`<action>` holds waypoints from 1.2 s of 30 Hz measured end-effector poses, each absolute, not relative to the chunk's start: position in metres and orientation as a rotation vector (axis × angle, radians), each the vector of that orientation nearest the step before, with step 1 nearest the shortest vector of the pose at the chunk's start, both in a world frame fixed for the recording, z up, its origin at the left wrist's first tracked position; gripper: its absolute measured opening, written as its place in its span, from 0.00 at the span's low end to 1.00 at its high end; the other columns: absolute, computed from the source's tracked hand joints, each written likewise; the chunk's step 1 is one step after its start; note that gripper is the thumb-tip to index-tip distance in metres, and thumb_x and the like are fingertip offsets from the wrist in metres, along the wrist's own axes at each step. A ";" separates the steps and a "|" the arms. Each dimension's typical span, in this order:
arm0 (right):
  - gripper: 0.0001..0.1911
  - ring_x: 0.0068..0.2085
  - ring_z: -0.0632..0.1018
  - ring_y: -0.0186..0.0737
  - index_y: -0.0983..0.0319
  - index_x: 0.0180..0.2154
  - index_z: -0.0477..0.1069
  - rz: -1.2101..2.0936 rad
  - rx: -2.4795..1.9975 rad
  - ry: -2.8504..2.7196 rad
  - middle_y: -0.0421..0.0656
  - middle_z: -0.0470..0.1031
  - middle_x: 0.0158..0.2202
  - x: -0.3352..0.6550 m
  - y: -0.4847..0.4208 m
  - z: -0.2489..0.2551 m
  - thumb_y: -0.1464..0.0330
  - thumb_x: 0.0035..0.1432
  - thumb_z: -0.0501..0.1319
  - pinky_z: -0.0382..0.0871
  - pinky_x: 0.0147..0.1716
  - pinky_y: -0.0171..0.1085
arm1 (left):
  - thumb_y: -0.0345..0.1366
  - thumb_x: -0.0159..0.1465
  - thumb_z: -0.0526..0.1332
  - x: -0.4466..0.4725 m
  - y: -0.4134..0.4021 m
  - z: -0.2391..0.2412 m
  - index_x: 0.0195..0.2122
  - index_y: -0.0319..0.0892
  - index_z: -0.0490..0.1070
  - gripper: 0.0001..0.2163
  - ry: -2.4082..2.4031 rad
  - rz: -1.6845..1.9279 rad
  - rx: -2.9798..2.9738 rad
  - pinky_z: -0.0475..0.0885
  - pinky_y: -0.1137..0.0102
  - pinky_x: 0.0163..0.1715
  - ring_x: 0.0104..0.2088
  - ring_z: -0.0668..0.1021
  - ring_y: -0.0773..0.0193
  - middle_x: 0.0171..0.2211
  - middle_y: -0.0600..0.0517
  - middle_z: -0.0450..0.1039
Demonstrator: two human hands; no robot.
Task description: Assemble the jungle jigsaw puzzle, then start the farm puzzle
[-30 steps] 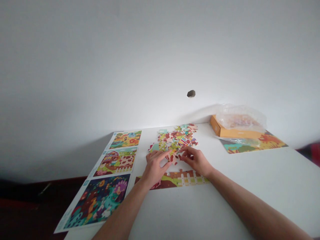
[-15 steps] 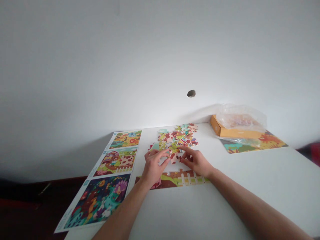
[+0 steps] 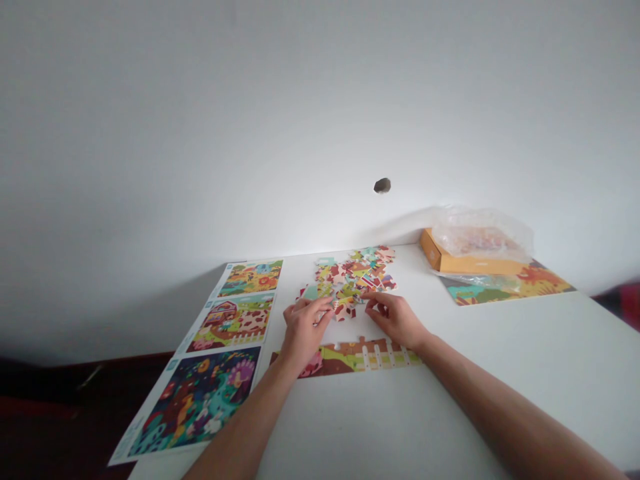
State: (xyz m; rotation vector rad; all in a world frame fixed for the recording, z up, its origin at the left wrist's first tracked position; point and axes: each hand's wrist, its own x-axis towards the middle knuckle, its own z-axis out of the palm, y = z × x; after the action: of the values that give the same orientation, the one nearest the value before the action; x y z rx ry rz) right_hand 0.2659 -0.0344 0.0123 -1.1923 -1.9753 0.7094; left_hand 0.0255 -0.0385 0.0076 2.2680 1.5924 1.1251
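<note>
A sheet of three pictures [image 3: 220,347] lies along the counter's [image 3: 500,373] left edge, an orange box [image 3: 467,267] topped by a plastic bag [image 3: 480,232] far right.

Soft, diffuse light fills the scene, moderately bright, with no hard shadows. The wall [image 3: 320,100] is brightest straight beyond the left hand [image 3: 301,328] and the right hand [image 3: 397,319], greying toward the corners. Left of the left hand, low on the wall, lies a broad dim shadow, and the floor [image 3: 50,413] below it sinks to near black. Far right of the right hand, the plastic bag [image 3: 480,233] carries a faint sheen. The loose pieces [image 3: 353,273] just past the fingertips look soft, their print unreadable. The table [image 3: 500,373] edges splay outward, and both forearms stretch toward the bottom edge.
</note>
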 end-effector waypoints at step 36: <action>0.17 0.53 0.73 0.49 0.55 0.52 0.71 0.129 -1.500 -2.159 0.46 0.74 0.54 0.285 -0.017 0.008 0.64 0.61 0.59 0.60 0.54 0.50 | 0.36 0.58 0.67 0.020 -0.035 -0.002 0.45 0.53 0.76 0.14 1.814 0.924 2.374 0.61 0.49 0.52 0.54 0.70 0.47 0.51 0.55 0.76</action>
State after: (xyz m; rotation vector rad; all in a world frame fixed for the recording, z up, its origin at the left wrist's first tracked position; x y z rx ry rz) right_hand 0.2846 -0.0169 0.0080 -1.4997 -2.1589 0.1286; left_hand 0.0198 -0.0349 -0.0017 2.3744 1.8136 0.9244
